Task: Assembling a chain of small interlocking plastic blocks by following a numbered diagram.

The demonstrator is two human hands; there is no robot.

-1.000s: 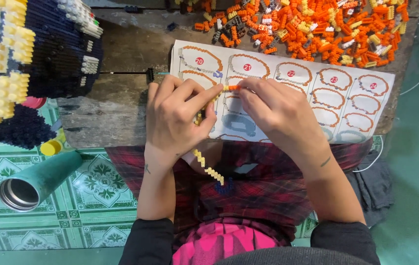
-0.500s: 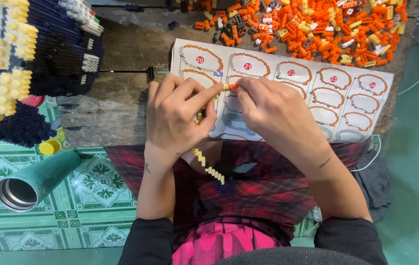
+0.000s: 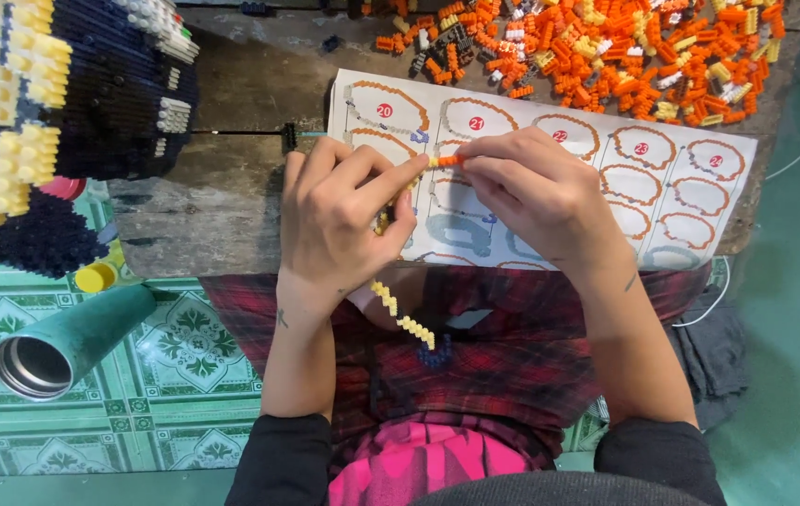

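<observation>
Nothing is shifting since a second ago: your left hand (image 3: pixel 339 220) and right hand (image 3: pixel 540 192) are both still pinching the small orange brick (image 3: pixel 447 160) together, over the instruction sheet (image 3: pixel 700 197) for reference; yellow brick chain (image 3: pixel 404 317) dangling below.

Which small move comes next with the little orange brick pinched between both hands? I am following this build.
Probably press the small orange brick onto the yellow brick chain hanging from the left hand, since the right hand holds it at the chain's top end.
</observation>
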